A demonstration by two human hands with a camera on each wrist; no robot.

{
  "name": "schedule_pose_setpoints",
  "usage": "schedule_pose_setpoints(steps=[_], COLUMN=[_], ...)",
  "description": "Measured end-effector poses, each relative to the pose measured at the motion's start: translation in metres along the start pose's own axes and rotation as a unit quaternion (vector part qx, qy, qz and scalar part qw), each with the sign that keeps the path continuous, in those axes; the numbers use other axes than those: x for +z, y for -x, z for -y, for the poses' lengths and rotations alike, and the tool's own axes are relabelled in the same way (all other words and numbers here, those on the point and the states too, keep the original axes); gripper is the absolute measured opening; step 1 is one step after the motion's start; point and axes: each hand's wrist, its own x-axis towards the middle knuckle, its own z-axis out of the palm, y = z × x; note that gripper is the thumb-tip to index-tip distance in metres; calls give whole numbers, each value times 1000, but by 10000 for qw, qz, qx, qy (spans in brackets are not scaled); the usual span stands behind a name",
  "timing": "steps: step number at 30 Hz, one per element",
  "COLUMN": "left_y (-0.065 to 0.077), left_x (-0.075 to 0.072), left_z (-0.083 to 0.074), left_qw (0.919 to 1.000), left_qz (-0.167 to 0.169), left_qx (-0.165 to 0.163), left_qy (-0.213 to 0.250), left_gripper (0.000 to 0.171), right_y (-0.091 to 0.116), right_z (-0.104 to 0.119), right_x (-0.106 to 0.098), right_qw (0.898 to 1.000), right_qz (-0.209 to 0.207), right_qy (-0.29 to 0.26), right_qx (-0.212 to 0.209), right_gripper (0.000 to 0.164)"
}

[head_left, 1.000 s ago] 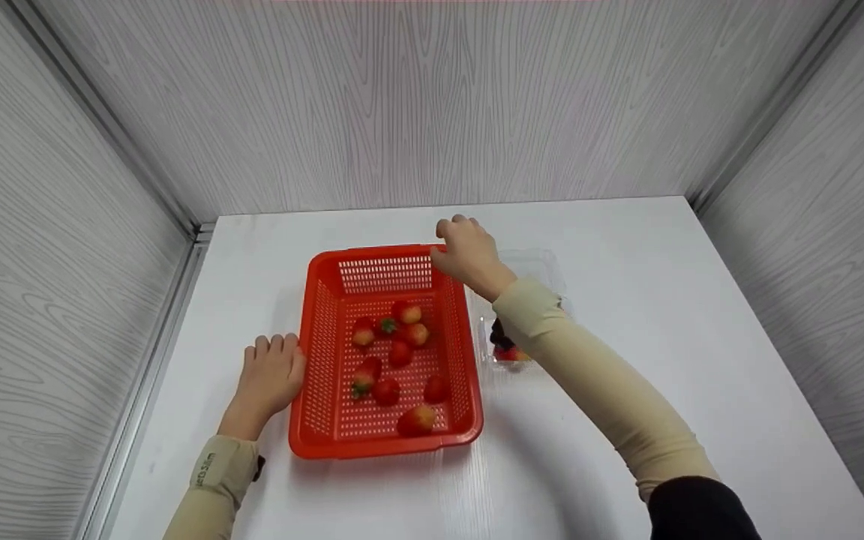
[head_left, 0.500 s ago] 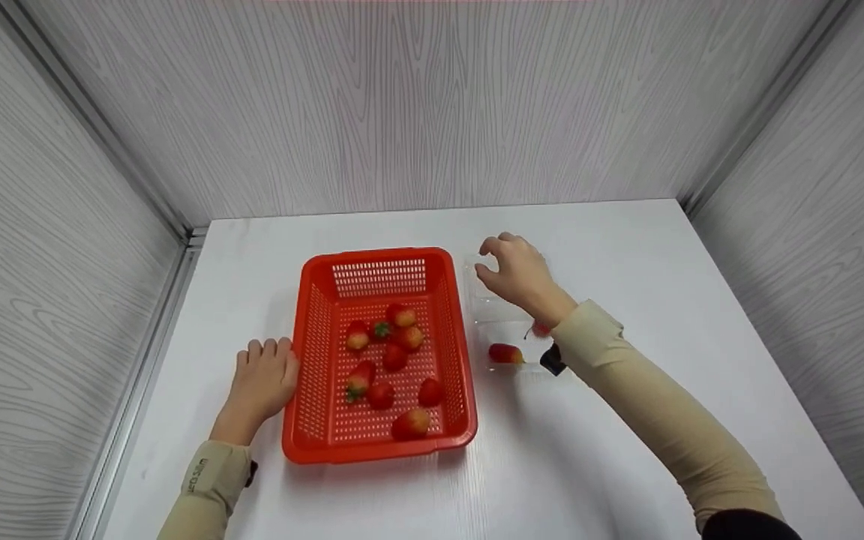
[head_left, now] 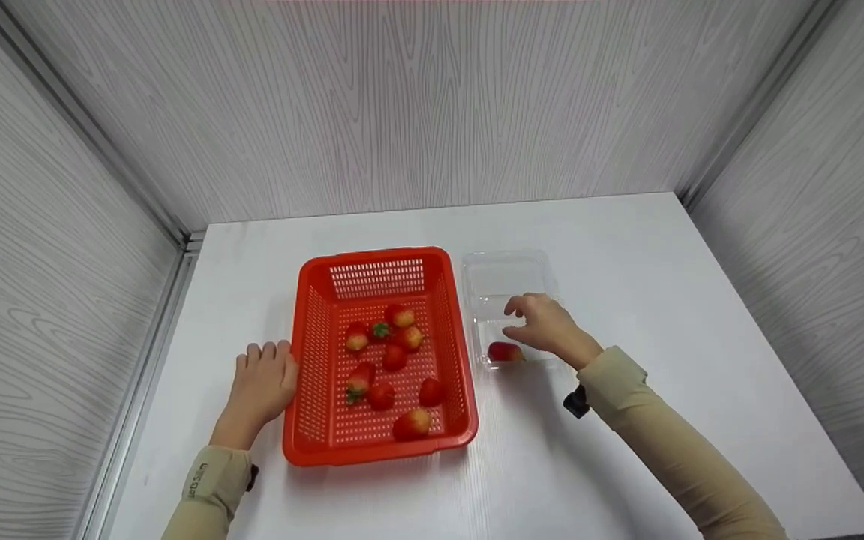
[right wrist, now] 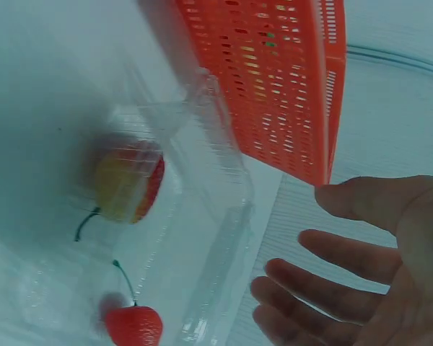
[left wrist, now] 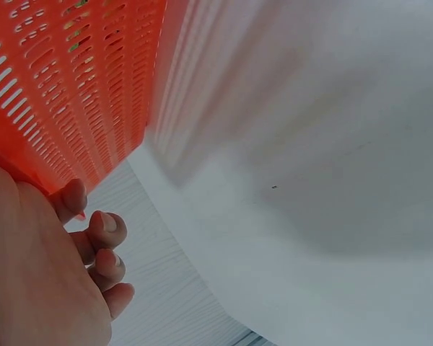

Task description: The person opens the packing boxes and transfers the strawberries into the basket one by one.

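Note:
My left hand (head_left: 261,379) rests against the left rim of a red perforated basket (head_left: 462,375), fingers relaxed; in the left wrist view they lie along its outer side, the thumb hidden. My right hand (head_left: 548,326) hovers, fingers apart and bent, over a clear plastic clamshell box (head_left: 511,270) with its lid folded back. Nothing shows between those fingers. Inside the box lie a red-and-yellow fruit with a dark stem (right wrist: 130,180) and a small red fruit with a green stem (right wrist: 133,326). The basket holds several small red fruits, including a green-capped strawberry (head_left: 361,380).
Both containers stand side by side on a white table (head_left: 627,255). The basket's tall wall (right wrist: 274,108) rises close beside the box. Grey wood-grain panels (head_left: 432,112) enclose the table at the back and both sides.
My right hand has moved from above the basket's far right corner rightward, then nearer to me over the box, uncovering its lid. My left hand stays at the rim.

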Motion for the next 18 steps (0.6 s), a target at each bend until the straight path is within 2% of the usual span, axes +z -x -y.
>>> schedule_pose_setpoints(steps=[3, 6, 14, 18], left_y=[0, 0, -1, 0], left_x=[0, 0, 2, 1], left_z=[0, 0, 1, 1], left_qw=[10000, 10000, 10000, 10000], left_qz=[-2, -6, 9, -42], left_qx=[-13, 10, 9, 59], left_qy=[22, 32, 54, 37], left_gripper=[23, 23, 23, 23], right_y=[3, 4, 0, -4], right_z=[-9, -16, -27, -33], right_x=[11, 20, 35, 41], right_qw=[9985, 9961, 9917, 9937], right_qz=[498, 745, 917, 897], right_qy=[11, -61, -485, -466], right_qx=[246, 459, 757, 475], right_gripper=[34, 40, 42, 34])
